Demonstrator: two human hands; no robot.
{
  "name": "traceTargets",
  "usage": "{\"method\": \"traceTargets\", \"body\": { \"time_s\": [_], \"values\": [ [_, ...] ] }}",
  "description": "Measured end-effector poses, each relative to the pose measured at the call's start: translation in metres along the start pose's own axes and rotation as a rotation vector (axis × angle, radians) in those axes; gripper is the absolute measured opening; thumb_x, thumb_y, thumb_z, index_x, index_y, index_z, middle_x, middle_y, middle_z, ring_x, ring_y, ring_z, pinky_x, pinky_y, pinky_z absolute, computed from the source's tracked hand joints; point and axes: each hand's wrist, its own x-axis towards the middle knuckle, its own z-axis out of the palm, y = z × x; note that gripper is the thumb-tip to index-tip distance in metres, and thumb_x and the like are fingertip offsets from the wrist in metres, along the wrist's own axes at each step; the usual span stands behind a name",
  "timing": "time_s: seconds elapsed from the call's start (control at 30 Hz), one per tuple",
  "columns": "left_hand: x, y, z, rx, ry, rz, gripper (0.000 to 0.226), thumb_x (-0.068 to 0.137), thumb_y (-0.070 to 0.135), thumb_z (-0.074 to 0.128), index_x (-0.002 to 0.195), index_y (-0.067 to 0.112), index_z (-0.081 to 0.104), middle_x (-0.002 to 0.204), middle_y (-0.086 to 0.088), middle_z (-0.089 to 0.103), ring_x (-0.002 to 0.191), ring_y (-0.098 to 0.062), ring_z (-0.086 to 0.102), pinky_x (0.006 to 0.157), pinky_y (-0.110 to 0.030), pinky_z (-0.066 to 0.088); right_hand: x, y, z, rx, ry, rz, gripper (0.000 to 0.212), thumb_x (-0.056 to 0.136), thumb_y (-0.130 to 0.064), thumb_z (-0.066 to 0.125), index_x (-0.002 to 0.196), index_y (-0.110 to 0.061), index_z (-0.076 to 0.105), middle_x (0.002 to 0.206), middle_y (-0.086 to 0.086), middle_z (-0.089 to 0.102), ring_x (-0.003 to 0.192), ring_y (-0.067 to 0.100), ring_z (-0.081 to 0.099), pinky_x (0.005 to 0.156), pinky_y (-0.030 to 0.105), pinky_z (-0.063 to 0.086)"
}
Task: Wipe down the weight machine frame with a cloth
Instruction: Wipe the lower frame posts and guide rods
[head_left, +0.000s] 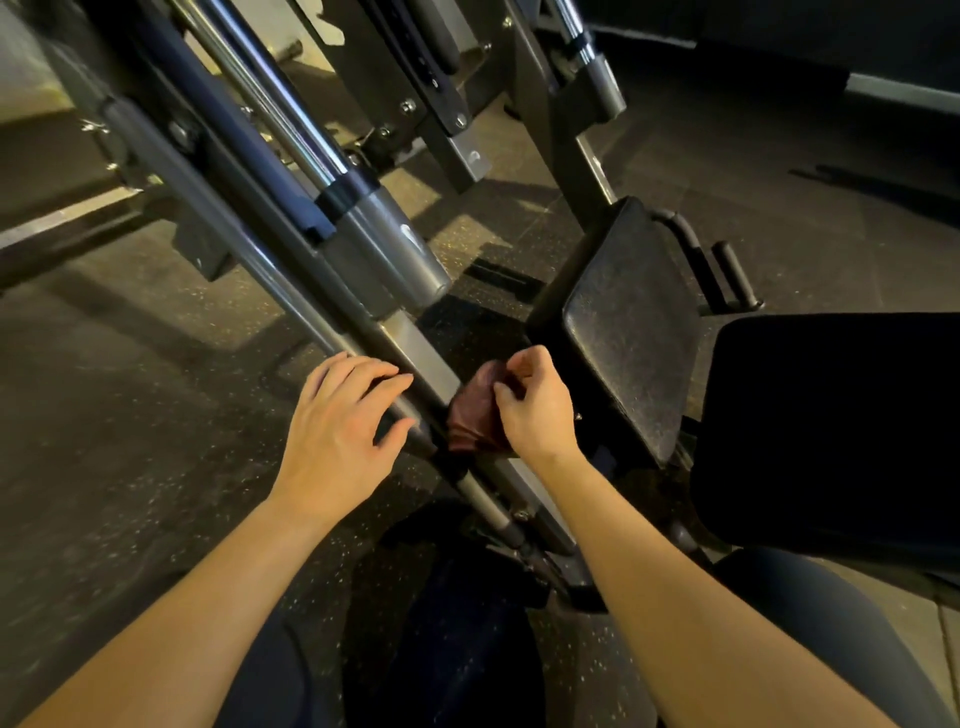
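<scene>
- While the left hand (343, 421) rests with fingers spread on the slanted grey frame (415, 353), no writing is readable.
- Right hand (530, 405) pinches a maroon cloth (475, 415) against the frame's right side.

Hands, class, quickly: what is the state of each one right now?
Left hand: open, fingers resting on the frame rail.
Right hand: closed, pinching the dark red cloth.

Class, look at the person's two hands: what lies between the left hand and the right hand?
In the head view, the grey frame rail runs between the left hand and the right hand, which holds the maroon cloth beside it.
</scene>
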Motion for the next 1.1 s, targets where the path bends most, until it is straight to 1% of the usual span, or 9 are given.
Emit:
{"method": "traceTargets", "body": {
  "time_s": [0.13, 0.27, 0.47, 0.6, 0.73, 0.83, 0.93, 1.03, 1.1],
  "values": [
    [-0.003, -0.001, 0.001, 0.008, -0.016, 0.007, 0.043, 0.085, 0.023, 0.08, 0.126, 0.012, 0.07, 0.128, -0.004, 0.064, 0.128, -0.023, 0.054, 0.125, -0.038, 0.019, -0.003, -0.004, 0.007, -0.027, -0.014, -0.007, 0.025, 0.101, -0.028, 0.06, 0.125, -0.023, 0.054, 0.107, -0.013, 0.056, 0.106, 0.01, 0.058, 0.09, 0.028, 0.045],
    [-0.005, -0.003, 0.004, 0.014, -0.033, 0.01, 0.044, 0.085, 0.026, 0.08, 0.126, 0.013, 0.07, 0.132, -0.005, 0.063, 0.132, -0.023, 0.052, 0.126, -0.04, 0.016, -0.009, 0.001, 0.007, -0.215, -0.191, -0.122, 0.047, 0.096, -0.033, 0.067, 0.14, -0.023, 0.052, 0.123, -0.009, 0.062, 0.111, 0.009, 0.058, 0.095, 0.031, 0.049],
    [-0.003, -0.003, 0.007, 0.021, -0.049, 0.003, 0.041, 0.082, 0.028, 0.081, 0.12, 0.015, 0.073, 0.131, -0.005, 0.062, 0.131, -0.023, 0.05, 0.126, -0.037, 0.009, 0.0, -0.012, -0.005, -0.692, -0.25, 0.021, 0.021, 0.099, -0.026, 0.058, 0.117, -0.017, 0.064, 0.103, 0.006, 0.068, 0.098, 0.027, 0.066, 0.077, 0.035, 0.051],
    [-0.005, -0.006, 0.008, -0.008, -0.054, 0.006, 0.04, 0.079, 0.025, 0.084, 0.117, 0.015, 0.074, 0.131, -0.005, 0.061, 0.134, -0.024, 0.048, 0.126, -0.036, 0.008, -0.007, -0.034, 0.016, -0.384, -0.059, -0.037, 0.019, 0.099, -0.02, 0.058, 0.116, -0.017, 0.067, 0.105, 0.006, 0.071, 0.1, 0.025, 0.068, 0.087, 0.037, 0.054],
    [-0.005, -0.01, 0.011, -0.005, -0.03, 0.034, 0.039, 0.079, 0.021, 0.081, 0.117, 0.013, 0.073, 0.13, -0.008, 0.061, 0.132, -0.026, 0.05, 0.125, -0.039, 0.012, -0.022, -0.051, 0.04, -0.143, 0.137, -0.069, 0.028, 0.101, -0.019, 0.058, 0.129, -0.021, 0.063, 0.111, -0.003, 0.071, 0.102, 0.009, 0.066, 0.09, 0.022, 0.049],
    [-0.007, -0.01, 0.008, 0.041, -0.062, 0.047, 0.044, 0.078, 0.02, 0.084, 0.12, 0.011, 0.072, 0.132, -0.009, 0.061, 0.134, -0.026, 0.05, 0.127, -0.042, 0.013, -0.062, -0.031, 0.041, 0.062, 0.119, -0.1, 0.028, 0.101, -0.019, 0.06, 0.123, -0.036, 0.06, 0.109, -0.016, 0.069, 0.103, -0.005, 0.063, 0.096, 0.025, 0.054],
    [-0.011, -0.006, 0.006, 0.075, -0.093, 0.052, 0.046, 0.081, 0.021, 0.082, 0.124, 0.013, 0.069, 0.137, -0.008, 0.059, 0.138, -0.025, 0.047, 0.127, -0.049, 0.015, -0.086, -0.014, 0.03, 0.081, 0.092, -0.038, 0.038, 0.099, -0.019, 0.061, 0.11, -0.054, 0.051, 0.097, -0.027, 0.064, 0.097, -0.012, 0.062, 0.094, 0.021, 0.053],
    [-0.013, -0.007, 0.004, 0.118, -0.086, 0.043, 0.052, 0.081, 0.024, 0.082, 0.129, 0.013, 0.066, 0.142, -0.009, 0.058, 0.143, -0.025, 0.043, 0.126, -0.054, 0.015, -0.063, -0.018, 0.031, 0.027, 0.249, 0.031, 0.032, 0.1, -0.02, 0.06, 0.117, -0.047, 0.053, 0.098, -0.031, 0.057, 0.092, -0.015, 0.056, 0.098, 0.022, 0.05],
    [-0.015, -0.011, 0.003, 0.145, -0.083, 0.032, 0.056, 0.081, 0.027, 0.083, 0.131, 0.012, 0.064, 0.146, -0.01, 0.055, 0.145, -0.026, 0.041, 0.127, -0.054, 0.013, -0.05, -0.029, 0.04, 0.011, 0.307, 0.078, 0.031, 0.101, -0.021, 0.059, 0.129, -0.034, 0.058, 0.111, -0.024, 0.06, 0.105, -0.007, 0.056, 0.103, 0.026, 0.047]
  ]
}}
